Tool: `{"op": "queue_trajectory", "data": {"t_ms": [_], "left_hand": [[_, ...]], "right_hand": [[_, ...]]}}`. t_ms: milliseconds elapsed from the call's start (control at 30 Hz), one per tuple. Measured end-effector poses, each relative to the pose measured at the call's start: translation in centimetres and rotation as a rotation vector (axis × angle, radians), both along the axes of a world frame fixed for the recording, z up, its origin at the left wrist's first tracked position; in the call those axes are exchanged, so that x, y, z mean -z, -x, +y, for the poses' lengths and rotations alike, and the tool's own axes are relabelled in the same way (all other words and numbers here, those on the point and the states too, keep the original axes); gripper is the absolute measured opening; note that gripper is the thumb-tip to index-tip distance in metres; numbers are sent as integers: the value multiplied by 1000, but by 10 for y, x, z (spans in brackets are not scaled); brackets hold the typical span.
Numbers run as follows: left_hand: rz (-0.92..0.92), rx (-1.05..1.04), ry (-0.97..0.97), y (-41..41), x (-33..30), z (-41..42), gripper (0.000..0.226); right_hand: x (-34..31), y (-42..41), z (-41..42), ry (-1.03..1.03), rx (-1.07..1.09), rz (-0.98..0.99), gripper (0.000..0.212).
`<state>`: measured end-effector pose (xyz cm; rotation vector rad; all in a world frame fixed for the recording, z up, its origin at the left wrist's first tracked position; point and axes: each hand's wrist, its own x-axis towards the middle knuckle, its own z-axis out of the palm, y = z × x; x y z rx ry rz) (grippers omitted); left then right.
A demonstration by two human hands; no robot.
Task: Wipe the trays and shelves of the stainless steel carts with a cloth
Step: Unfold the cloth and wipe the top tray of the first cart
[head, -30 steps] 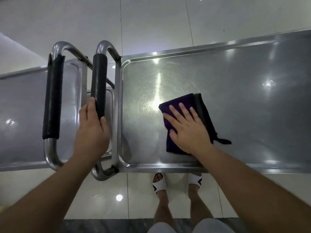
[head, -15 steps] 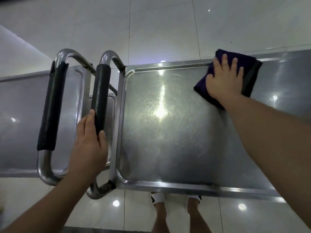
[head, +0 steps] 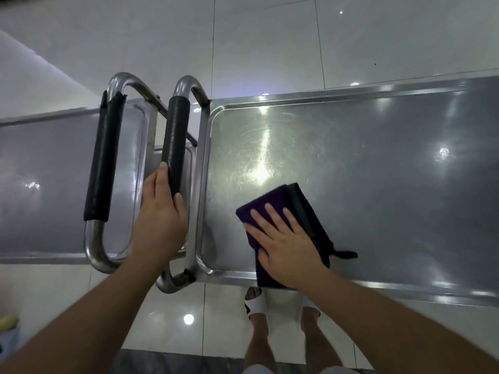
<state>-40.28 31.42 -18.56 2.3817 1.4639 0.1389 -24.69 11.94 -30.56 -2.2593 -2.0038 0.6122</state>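
A folded dark purple cloth (head: 270,206) lies on the near left part of the right cart's steel top tray (head: 378,168), partly over the near rim. My right hand (head: 286,244) presses flat on the cloth with fingers spread. My left hand (head: 160,209) grips the lower end of the black foam sleeve on the right cart's handle (head: 175,141). A second steel cart's tray (head: 46,168) sits to the left, its own black-sleeved handle (head: 104,160) right beside the first.
The two handles stand close together between the carts. A lower shelf (head: 189,168) shows through the gap. My feet in white sandals (head: 256,303) stand on the glossy white tile floor by the near rim. A yellow object (head: 8,321) lies at the far left edge.
My right hand has drawn the cloth from the tray's far rim back toward me and leftward to the near left corner. My left hand has stayed on the handle.
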Motion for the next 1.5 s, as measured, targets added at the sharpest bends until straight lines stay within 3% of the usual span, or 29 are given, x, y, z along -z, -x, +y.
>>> {"op": "queue_trajectory", "data": {"t_ms": [233,433,600,967,1200,1333,1500], "left_hand": [[9,19,-10,-1,-2,-3,63],[16,16,-5,-4,-5,-6,63],[48,39,-9,-2,-7,-6,61],[178,87,-123,0,-13,-6,66],[186,47,-89,-10,-15,-11,73],[226,205,-99,-31,-7,-37,71],[200,393,55,-72,11,-113,62]], "right_hand": [[-3,-21,-102,48,80,-44,65],[-9,-80,-175,155,379,-120,67],[-11,-85,-179,247,594,-98,66],[-37,-101,-162,477,514,31,67],[-38,-96,-162,446,507,14,67],[-36,-96,-165,415,494,-8,68],[-28,-94,-175,308,477,-84,68]]}}
